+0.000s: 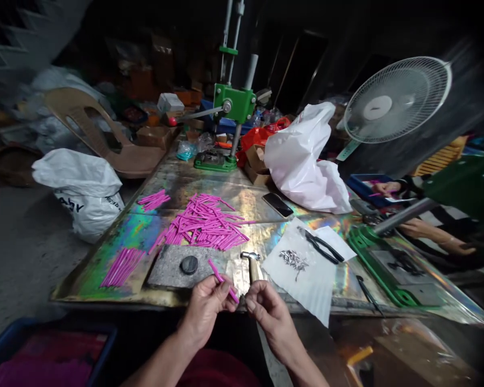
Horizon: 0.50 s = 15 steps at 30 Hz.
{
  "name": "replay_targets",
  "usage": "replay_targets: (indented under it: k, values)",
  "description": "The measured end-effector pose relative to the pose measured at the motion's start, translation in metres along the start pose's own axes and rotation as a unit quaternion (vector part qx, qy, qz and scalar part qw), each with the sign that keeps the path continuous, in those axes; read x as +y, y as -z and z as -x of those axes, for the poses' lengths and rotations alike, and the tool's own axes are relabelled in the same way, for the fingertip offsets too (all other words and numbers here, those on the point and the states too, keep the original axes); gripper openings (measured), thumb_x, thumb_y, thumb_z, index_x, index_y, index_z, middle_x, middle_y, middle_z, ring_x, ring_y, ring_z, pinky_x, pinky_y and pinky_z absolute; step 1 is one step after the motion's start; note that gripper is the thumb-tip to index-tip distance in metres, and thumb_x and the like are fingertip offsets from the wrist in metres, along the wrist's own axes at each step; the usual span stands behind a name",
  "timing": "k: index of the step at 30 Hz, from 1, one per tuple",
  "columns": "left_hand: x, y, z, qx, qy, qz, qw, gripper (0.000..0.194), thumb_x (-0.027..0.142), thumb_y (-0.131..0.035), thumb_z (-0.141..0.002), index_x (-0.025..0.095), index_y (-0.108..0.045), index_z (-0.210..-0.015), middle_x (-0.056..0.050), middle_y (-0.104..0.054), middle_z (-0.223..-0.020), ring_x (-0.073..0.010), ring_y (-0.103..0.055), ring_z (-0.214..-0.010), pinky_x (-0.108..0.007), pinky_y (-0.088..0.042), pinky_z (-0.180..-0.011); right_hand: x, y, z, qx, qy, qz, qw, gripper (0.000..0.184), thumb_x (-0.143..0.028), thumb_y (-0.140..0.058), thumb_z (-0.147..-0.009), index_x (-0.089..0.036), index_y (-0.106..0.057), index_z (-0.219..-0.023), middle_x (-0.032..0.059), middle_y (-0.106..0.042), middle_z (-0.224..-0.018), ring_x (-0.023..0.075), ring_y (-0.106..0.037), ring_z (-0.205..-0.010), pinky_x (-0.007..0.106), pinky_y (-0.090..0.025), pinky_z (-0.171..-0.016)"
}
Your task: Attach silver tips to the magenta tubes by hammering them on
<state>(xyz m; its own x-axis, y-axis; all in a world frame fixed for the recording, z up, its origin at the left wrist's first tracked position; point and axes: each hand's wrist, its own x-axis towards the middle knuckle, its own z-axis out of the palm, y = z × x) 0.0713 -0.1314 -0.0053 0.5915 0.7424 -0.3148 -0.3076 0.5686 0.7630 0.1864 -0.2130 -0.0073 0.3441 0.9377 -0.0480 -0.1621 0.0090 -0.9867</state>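
My left hand (204, 312) grips a thin pink tube (214, 269) slantwise, its lower end sticking out past the fingertips. Close beside that end, my right hand (272, 314) is closed with thumb and forefinger pinched; whatever is between them is too small to make out. Just beyond the hands lie a small hammer (254, 271) and a grey block (165, 267) with a dark round disc (189, 264) on top. A large heap of pink tubes (205, 223) lies behind the block. To the right, small pointed metal pieces (293, 260) rest on a white sheet (314, 295), with black-handled pliers (325, 247).
A green hand press (234, 102) stands at the table's back; another green press base (387, 269) is at right. A phone (278, 205), white bag (306, 161) and fan (395, 102) are nearby. A co-worker's hands (431, 234) show at far right.
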Motion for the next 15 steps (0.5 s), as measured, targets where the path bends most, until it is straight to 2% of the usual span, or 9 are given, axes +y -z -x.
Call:
replay_targets:
  k: [5, 15]
  values:
    - [0.0, 0.0015, 0.0034, 0.006, -0.002, 0.044, 0.999, 0.025, 0.033, -0.072, -0.06, 0.013, -0.06, -0.07, 0.001, -0.058, -0.059, -0.008, -0.051, -0.051, -0.018, -0.043, -0.047, -0.0011, -0.0113, 0.0011, -0.029, -0.005, -0.009, 1.0, 0.018, -0.034, -0.057, -0.075, -0.021, -0.046, -0.073, -0.005, -0.04, -0.064, 0.0107, -0.035, -0.059, 0.023, -0.029, -0.055]
    - [-0.0029, 0.0037, 0.0051, 0.001, 0.0, 0.04, 0.999, 0.027, 0.034, -0.073, -0.06, 0.012, -0.059, -0.068, 0.002, -0.056, -0.056, -0.0076, -0.05, -0.048, -0.019, -0.042, -0.047, 0.0034, -0.0101, 0.0022, -0.043, -0.016, -0.014, 0.999, 0.018, -0.034, -0.057, -0.076, -0.021, -0.044, -0.075, -0.0057, -0.039, -0.064, 0.0098, -0.035, -0.059, 0.022, -0.028, -0.054]
